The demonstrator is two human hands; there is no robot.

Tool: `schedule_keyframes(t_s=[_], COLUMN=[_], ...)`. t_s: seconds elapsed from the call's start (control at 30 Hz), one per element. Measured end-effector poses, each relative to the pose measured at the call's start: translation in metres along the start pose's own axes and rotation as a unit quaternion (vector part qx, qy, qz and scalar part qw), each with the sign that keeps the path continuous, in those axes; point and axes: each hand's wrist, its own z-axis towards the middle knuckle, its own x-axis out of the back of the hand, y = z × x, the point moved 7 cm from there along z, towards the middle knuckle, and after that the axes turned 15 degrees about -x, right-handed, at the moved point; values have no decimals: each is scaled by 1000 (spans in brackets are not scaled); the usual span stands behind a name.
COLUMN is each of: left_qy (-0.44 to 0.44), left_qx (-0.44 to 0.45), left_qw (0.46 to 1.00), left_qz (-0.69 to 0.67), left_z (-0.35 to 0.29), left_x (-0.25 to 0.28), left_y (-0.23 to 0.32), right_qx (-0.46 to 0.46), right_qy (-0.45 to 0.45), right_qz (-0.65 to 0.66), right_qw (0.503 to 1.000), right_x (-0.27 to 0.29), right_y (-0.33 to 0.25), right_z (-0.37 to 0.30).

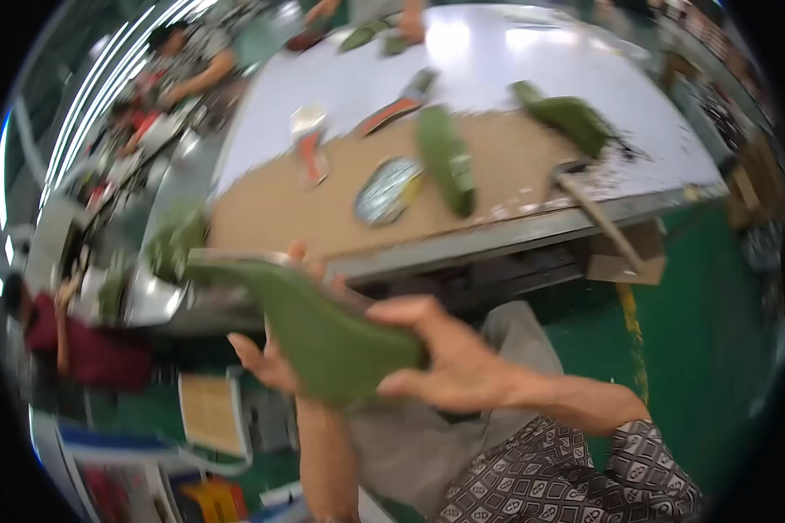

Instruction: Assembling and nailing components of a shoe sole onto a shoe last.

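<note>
Both hands hold a green shoe last (323, 336) tilted in front of my lap, its narrow end pointing to the upper left. My right hand (453, 353) clasps the broad right end, with thumb and fingers on either side. Behind the last is my left hand (275, 364), its thumb sticking out at the left and some fingertips showing over the upper edge. The last hides most of that palm. Motion blurs the last and the fingers somewhat.
A brown sheet (262, 209) covers the table's near part. On the table are another green last (445, 161), a dark-tipped green last (571, 118), a silvery oval thing (387, 192), orange-and-grey sole-shaped pieces (310, 157) and a hammer (597, 209) overhanging the edge. Other people work beyond and leftward.
</note>
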Motion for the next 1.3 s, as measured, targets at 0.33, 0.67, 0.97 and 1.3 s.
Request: schedule_keyframes(t_s=[0.33,0.67,0.97,1.3], left_qy=[249,-208,-368,-322], left_qx=[-97,8,214,208], left_qw=[891,570,430,464], left_qz=[368,795,796,798], left_z=[-22,37,130,128], left_x=[93,14,77,89], left_y=[107,63,-123,-124], right_qx=[135,189,173,155], right_qy=[15,-3,2,0], right_qz=[-250,-302,-312,-292], right_qw=[959,934,934,944], right_x=[-19,-26,-35,-29], right_y=[51,72,70,71], right_z=[46,27,24,25])
